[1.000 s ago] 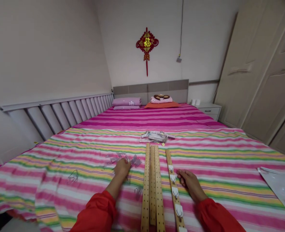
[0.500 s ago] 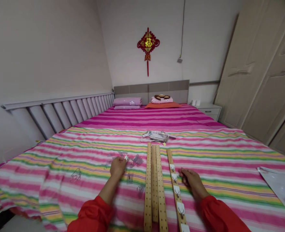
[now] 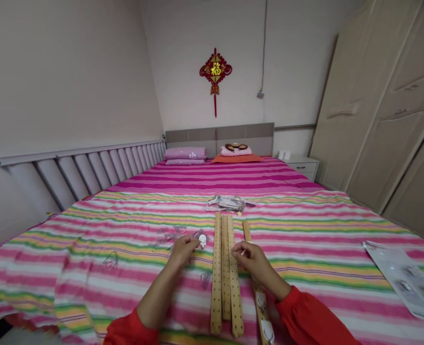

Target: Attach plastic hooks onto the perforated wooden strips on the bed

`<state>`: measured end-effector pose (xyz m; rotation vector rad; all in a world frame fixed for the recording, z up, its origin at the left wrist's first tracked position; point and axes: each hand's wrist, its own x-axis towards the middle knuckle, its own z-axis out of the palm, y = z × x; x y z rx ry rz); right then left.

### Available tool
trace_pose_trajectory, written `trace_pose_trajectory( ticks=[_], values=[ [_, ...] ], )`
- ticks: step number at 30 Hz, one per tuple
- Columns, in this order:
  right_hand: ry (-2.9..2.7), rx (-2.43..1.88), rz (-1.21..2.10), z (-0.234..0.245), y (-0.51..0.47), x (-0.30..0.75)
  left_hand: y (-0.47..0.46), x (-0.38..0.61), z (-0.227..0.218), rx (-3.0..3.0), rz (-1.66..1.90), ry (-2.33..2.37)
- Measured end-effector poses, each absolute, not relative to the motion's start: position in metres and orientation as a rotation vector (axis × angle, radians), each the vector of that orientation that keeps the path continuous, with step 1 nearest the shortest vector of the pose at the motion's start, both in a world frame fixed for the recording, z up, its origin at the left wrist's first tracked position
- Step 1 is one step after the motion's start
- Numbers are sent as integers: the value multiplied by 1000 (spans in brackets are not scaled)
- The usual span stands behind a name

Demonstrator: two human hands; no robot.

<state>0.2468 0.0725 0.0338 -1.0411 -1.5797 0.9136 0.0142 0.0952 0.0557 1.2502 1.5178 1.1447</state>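
My left hand is raised over the striped bedspread and pinches a small white hook between its fingertips. My right hand is curled with fingertips together, hovering over the wooden strip with white hooks, and what it holds, if anything, is too small to make out. Three perforated wooden slats lie side by side between my hands. Several clear hooks lie scattered on the bedspread left of the slats.
A pile of opened plastic packets lies beyond the slats. A plastic sheet of hooks rests at the right. Pillows sit by the headboard, a nightstand and wardrobe stand to the right, a padded rail to the left.
My left hand lifted a white hook off the bedspread and moved right. My right hand left the hook strip's side and rose toward the slats, fingers pinched.
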Motion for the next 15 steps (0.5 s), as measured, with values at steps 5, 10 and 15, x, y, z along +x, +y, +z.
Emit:
trace_pose_trajectory(
  ticks=[5,10,15],
  values=[
    [-1861,-974,529,47,48,236,76,48,54,810,915,1258],
    [-2002,-878,355,55,31,245,66,69,40,778,791,1223],
    [-1946,-860,488,53,27,254,58,84,33,805,738,1217]
  ],
)
